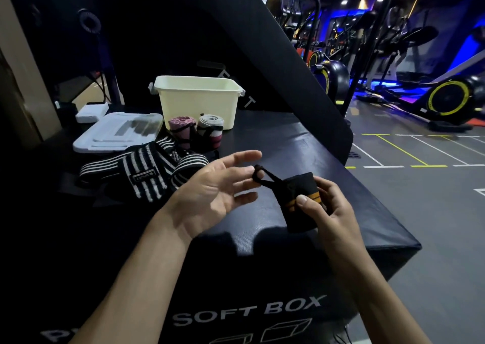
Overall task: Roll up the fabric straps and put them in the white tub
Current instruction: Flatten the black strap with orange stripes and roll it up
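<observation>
While loop-hooked, right grip (321,204) round strap (299,200)

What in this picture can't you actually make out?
- Inside of the white tub: its front wall hides the bottom in the head view.
- Far side of the black rolled strap: covered by the right hand.
- Ends of the striped straps: lost in shadow, partly behind the left hand.
- Lettering low on the soft box: cut off by the frame.
</observation>
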The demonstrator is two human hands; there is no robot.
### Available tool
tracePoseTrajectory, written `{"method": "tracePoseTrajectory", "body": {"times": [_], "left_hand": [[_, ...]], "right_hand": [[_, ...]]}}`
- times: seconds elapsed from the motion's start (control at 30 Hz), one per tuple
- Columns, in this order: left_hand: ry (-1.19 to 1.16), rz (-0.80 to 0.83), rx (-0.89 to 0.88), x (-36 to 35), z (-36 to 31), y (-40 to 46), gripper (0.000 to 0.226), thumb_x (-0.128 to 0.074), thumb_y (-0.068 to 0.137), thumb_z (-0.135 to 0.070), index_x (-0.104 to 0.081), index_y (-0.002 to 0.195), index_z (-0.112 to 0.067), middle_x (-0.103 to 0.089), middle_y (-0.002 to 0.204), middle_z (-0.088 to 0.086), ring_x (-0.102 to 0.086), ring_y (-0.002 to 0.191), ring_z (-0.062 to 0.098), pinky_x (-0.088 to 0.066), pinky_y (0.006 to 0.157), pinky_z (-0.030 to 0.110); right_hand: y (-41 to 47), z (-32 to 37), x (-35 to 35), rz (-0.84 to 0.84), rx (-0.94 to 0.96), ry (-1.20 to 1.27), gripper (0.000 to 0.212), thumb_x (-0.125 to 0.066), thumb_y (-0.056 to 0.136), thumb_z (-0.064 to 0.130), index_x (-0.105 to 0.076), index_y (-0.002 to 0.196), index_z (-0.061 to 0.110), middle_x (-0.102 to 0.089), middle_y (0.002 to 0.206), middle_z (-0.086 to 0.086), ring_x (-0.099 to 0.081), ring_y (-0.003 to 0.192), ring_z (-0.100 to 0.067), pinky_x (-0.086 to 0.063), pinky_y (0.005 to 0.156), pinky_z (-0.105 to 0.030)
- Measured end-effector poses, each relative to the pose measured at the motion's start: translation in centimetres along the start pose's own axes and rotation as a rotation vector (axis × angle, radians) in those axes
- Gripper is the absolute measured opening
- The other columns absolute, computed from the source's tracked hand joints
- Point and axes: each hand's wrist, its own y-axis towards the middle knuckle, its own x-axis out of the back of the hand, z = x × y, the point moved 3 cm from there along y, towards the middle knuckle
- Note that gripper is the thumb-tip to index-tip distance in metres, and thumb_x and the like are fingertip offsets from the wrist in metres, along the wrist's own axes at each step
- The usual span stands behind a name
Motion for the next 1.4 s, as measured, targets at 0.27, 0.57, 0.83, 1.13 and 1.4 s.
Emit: {"method": "tracePoseTrajectory", "body": {"times": [0.27, 0.57, 0.83, 1.13, 1.4], "left_hand": [[0.540, -0.246, -0.070, 0.7, 2.0, 0.8, 0.010, -0.065, 0.098, -0.009, -0.075, 0.097, -0.010, -0.070, 0.082, 0.006, -0.064, 0.063, 0.009, -0.055, 0.057, 0.022], [0.590, -0.383, -0.013, 0.5, 4.9, 1.7, 0.020, -0.057, 0.105, -0.014, -0.068, 0.088, -0.011, -0.063, 0.069, 0.000, -0.058, 0.050, 0.009, -0.049, 0.043, 0.028], [0.521, -0.431, -0.019, -0.4, 4.9, 2.2, 0.022, -0.055, 0.106, -0.013, -0.067, 0.087, -0.013, -0.060, 0.069, 0.006, -0.049, 0.037, 0.004, -0.035, 0.033, 0.018], [0.480, -0.432, -0.133, -1.2, 5.0, 1.8, 0.041, -0.047, 0.094, 0.014, -0.069, 0.086, -0.019, -0.070, 0.079, 0.001, -0.066, 0.070, 0.016, -0.052, 0.046, 0.028], [0.621, -0.650, -0.416, -1.2, 5.2, 2.4, 0.034, -0.051, 0.096, 0.001, -0.066, 0.087, -0.028, -0.070, 0.078, -0.002, -0.063, 0.066, 0.018, -0.049, 0.048, 0.028]], "right_hand": [[0.1, -0.5, -0.4, -0.010, -0.150, 0.197, 0.048, -0.078, 0.078, 0.023, -0.063, 0.121, 0.009, -0.073, 0.095, -0.008, -0.072, 0.082, -0.018, -0.058, 0.060, -0.029], [-0.9, -0.4, -2.6, 0.132, -0.359, 0.618, 0.074, -0.086, 0.071, 0.037, -0.060, 0.122, -0.011, -0.065, 0.113, -0.028, -0.070, 0.092, -0.029, -0.060, 0.071, -0.040], [-1.6, 0.8, -3.3, 0.263, -0.363, 0.718, 0.082, -0.087, 0.075, 0.036, -0.053, 0.137, -0.006, -0.056, 0.133, -0.034, -0.064, 0.110, -0.036, -0.047, 0.099, -0.055], [-0.5, 0.8, -1.5, 0.320, -0.255, 0.494, 0.045, -0.043, 0.104, 0.022, -0.050, 0.139, -0.006, -0.055, 0.136, -0.037, -0.055, 0.125, -0.046, -0.031, 0.113, -0.070], [0.2, 0.8, -1.7, -0.019, 0.046, 0.006, 0.028, -0.061, 0.097, 0.035, -0.066, 0.116, 0.015, -0.075, 0.103, -0.003, -0.072, 0.096, -0.019, -0.057, 0.087, -0.046]]}}
